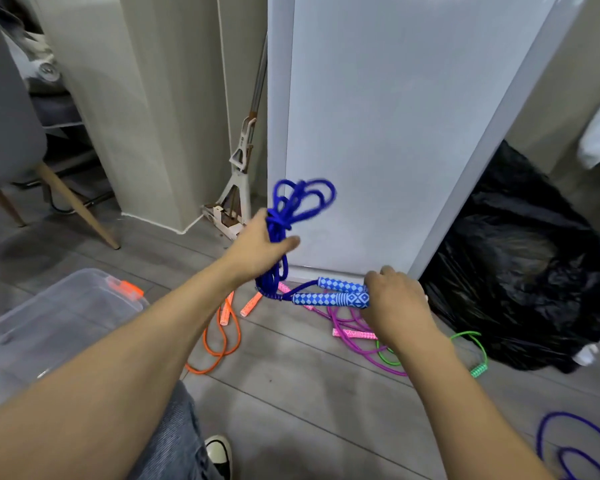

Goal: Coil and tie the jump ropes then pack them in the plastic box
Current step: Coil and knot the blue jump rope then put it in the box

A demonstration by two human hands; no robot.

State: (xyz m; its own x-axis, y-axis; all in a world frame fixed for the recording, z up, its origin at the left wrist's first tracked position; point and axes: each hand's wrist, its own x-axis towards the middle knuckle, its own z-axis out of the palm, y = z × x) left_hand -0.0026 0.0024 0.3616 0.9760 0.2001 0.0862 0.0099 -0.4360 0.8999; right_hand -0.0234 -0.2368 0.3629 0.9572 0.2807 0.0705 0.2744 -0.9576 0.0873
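Two hands hold the blue jump rope (293,216) above the floor (291,393). Its coil runs roughly upright, loops fanning out above the left hand (257,245), which is clamped around the middle. Both patterned handles (336,294) lie side by side, nearly level, butts gripped in the closed right hand (394,299).

We can't make out any readable text, labels or numbers anywhere. The mop (240,157) at upper centre has a small mark, but it's too blurry to read.
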